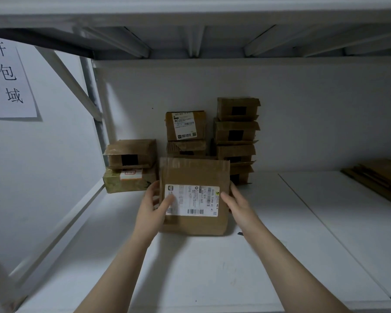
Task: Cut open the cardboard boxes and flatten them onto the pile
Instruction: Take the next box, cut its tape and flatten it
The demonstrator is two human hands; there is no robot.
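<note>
Two hands on the labelled cardboard box point(194, 175)! Gripping it: left hand point(152, 206) at nine o'clock, right hand point(235, 204) at three.

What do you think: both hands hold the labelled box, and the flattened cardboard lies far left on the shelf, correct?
No: the head view shows the flattened cardboard far right on the shelf. The left hand and right hand do hold the labelled box.

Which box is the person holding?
On the white shelf, in front of the parcel stacks by the back wall, a box is held between the left hand and right hand. It is nearest, broadest, with a large white label facing us.
</note>
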